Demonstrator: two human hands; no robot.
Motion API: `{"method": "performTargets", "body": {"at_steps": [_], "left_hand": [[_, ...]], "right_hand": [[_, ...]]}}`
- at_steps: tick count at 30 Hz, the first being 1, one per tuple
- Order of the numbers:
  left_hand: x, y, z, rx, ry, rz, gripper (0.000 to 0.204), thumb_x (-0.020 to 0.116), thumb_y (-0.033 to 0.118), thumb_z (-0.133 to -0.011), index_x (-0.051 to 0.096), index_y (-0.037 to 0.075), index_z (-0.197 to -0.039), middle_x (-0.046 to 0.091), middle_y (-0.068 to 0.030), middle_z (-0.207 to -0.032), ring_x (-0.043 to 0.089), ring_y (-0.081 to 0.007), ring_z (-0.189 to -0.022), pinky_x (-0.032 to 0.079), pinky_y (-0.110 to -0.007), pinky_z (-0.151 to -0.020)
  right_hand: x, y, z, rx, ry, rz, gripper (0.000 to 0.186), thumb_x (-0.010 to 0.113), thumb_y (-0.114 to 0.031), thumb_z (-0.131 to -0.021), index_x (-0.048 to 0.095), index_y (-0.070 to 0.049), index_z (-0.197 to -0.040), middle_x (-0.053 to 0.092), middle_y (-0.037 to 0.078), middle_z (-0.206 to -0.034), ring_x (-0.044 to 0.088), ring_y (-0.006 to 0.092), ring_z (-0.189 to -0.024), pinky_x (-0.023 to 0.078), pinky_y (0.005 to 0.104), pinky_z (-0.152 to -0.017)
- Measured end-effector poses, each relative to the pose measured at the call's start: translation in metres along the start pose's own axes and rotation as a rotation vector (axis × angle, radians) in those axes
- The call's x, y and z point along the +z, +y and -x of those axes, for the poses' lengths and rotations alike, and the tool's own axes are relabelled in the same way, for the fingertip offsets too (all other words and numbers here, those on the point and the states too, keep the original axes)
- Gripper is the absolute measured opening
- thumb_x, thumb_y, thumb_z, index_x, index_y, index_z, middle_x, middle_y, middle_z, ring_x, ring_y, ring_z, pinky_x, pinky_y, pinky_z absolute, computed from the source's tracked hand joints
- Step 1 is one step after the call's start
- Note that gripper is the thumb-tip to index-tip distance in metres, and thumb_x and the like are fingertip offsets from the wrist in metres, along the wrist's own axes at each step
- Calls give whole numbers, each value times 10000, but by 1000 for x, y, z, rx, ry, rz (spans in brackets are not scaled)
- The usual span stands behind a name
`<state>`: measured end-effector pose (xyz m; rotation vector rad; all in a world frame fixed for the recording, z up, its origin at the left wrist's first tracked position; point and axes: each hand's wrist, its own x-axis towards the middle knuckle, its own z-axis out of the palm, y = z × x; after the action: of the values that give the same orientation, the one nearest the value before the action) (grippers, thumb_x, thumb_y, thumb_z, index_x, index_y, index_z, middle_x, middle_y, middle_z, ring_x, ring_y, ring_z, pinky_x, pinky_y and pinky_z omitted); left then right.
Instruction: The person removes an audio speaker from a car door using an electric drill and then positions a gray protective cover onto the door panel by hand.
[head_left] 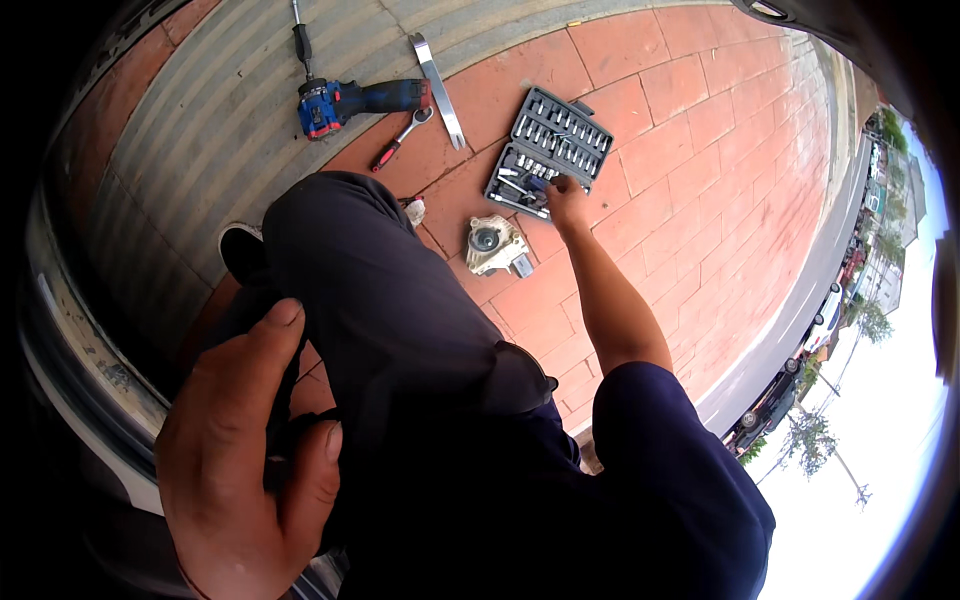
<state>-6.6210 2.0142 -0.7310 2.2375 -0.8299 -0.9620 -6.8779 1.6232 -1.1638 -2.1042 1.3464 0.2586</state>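
My right hand (568,203) reaches into the lower half of an open socket set case (500,178) on the red paving. Its fingers are bent together at the case's near right corner, beside a blue-and-black handle (540,184); what they pinch is hidden. Rows of sockets (560,125) fill the lid half. My left hand (240,460) is raised close at the lower left, thumb and forefinger apart with nothing between them. Just below the case lies a pale metal motor-like part (492,246) with a dark round centre and a grey connector.
A blue-and-black cordless power tool (340,105), a flat metal pry bar (438,92) and a red-handled ratchet (402,138) lie left of the case. A screwdriver (301,45) is beyond them. My bent knee (340,215) is between my hands. A vehicle's sill (90,380) edges the left.
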Motion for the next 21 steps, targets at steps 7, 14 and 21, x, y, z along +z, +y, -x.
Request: {"method": "performTargets", "body": {"at_steps": [7,14,21], "left_hand": [[2,3,-1,83,-128,-109,530,658,148,-851,537,-2,-1345,616,-201,-1222,619,-371,-1089,502,-437,-899],[11,4,1,13,-131,-166,517,656,107,-846,542,7,-1340,605,-202,-1221,614,-380,-1103,499,-448,-920],[12,6,3,-40,-134,-153,520,659,69,-838,541,18,-1342,598,-203,-1217,615,-380,-1110,500,-440,-922]], "right_hand": [[-23,-16,-54,92,21,95,346,628,-225,-863,664,-68,-1169,714,167,-1103,679,319,-1041,510,403,-936],[-15,-61,-32,59,61,133,368,625,-223,-865,633,-92,-1208,715,178,-1086,674,345,-1043,514,428,-913],[-29,-7,-15,179,134,77,374,640,-239,-886,622,-50,-1208,712,174,-1086,686,324,-995,530,428,-874]]}}
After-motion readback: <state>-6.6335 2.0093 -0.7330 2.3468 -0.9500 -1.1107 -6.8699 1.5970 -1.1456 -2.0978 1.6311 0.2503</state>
